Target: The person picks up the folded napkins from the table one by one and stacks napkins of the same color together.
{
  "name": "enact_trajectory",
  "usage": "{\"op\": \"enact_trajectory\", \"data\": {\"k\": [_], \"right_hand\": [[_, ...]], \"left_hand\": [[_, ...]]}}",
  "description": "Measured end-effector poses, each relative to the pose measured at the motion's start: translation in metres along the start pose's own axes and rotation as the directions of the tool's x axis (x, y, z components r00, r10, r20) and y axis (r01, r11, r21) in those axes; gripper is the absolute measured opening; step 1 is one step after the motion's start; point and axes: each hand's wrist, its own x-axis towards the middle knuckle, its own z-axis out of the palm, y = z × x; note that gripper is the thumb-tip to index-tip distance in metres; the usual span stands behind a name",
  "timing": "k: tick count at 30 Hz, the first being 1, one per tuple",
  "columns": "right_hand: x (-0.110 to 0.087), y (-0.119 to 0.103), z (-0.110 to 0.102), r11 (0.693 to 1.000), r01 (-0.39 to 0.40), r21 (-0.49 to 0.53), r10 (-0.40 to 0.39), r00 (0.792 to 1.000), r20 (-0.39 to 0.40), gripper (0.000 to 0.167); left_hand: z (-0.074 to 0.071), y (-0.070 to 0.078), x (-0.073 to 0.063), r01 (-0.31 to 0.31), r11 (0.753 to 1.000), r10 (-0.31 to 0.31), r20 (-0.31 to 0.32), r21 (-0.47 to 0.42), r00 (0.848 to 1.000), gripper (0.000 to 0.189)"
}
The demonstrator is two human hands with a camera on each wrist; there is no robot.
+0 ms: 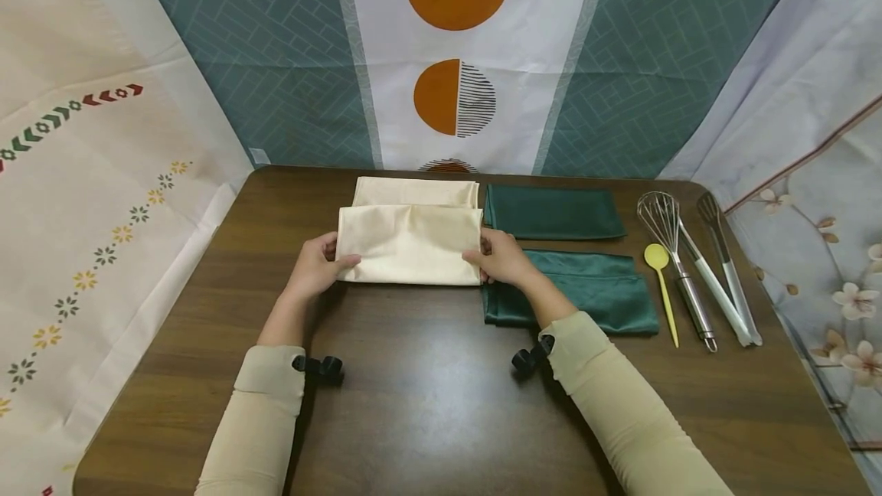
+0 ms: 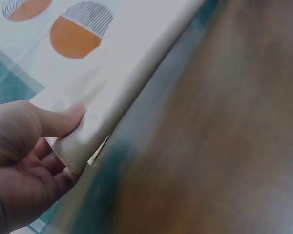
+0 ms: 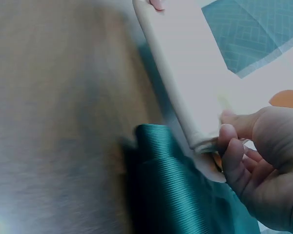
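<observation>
A folded cream cloth [image 1: 409, 245] is stretched between both hands at the far middle of the brown table. My left hand [image 1: 317, 262] pinches its left end, thumb on top and fingers underneath. At the opposite end, my right hand [image 1: 507, 257] grips the cloth the same way, beside the green cloths. The right wrist view shows the cream cloth's layered end [image 3: 202, 145] at the fingertips. Behind, a second folded cream cloth [image 1: 416, 191] lies partly covered by the held one. The left wrist view shows a rounded fold [image 2: 107, 107] along the near edge.
Two folded green cloths, a far one [image 1: 554, 213] and a near one [image 1: 599, 293], lie to the right. Beyond them are a yellow spoon [image 1: 658, 257], a whisk [image 1: 678, 270] and two more white-handled utensils, one with a slotted head [image 1: 710, 209]. Patterned fabric [image 1: 296, 60] hangs behind the table.
</observation>
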Motion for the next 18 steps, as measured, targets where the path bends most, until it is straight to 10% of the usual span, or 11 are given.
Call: {"op": "enact_trajectory", "data": {"k": [18], "right_hand": [[0.036, -0.002, -0.016, 0.986, -0.057, 0.158, 0.073, 0.993, -0.097, 0.019]], "left_hand": [[0.003, 0.008, 0.047, 0.104, 0.961, -0.115, -0.029, -0.257, 0.993, 0.043]]}}
